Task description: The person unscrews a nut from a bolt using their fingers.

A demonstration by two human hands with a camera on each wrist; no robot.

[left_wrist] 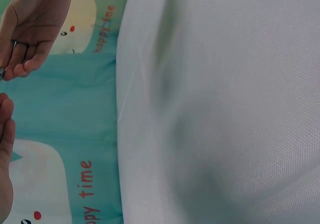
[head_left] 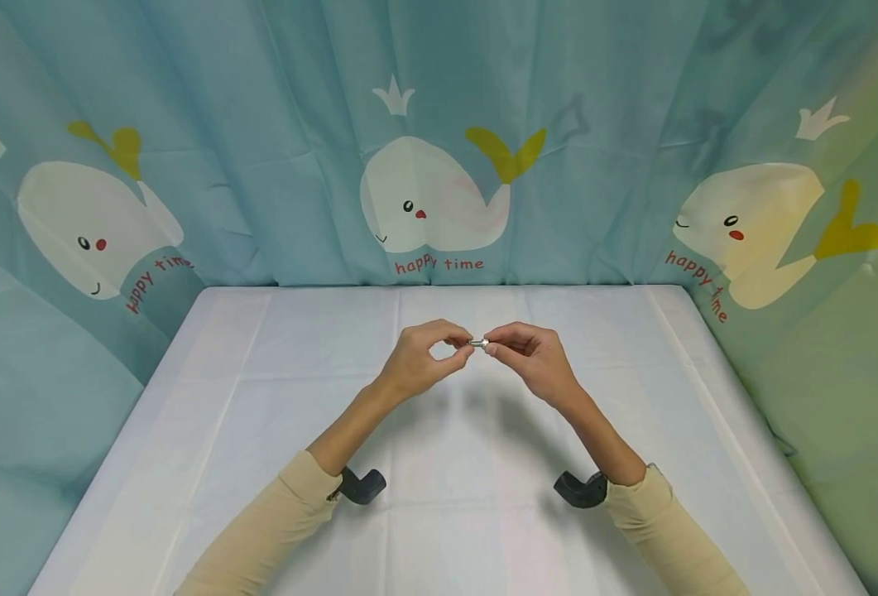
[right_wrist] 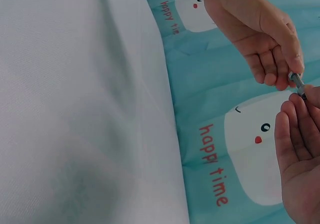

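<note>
A small silvery metal bolt [head_left: 478,343] spans the short gap between the two hands, held above the white table. My left hand [head_left: 418,358] pinches one end between thumb and index finger, forming a rounded loop. At the other end, thumb and fingertips of my right hand [head_left: 534,360] grip the wider part. Up close in the right wrist view, the bolt [right_wrist: 297,83] shows a threaded shank with thicker metal at both ends, partly covered by fingertips. From the left wrist, only a sliver of the bolt [left_wrist: 1,74] shows at the frame's edge.
A white cloth covers the table [head_left: 453,513]. Blue-green curtains [head_left: 297,165] with whale prints stand along its back and sides. Dark curved devices sit at the left wrist [head_left: 364,487] and the right wrist [head_left: 582,490], beside beige sleeves [head_left: 267,526].
</note>
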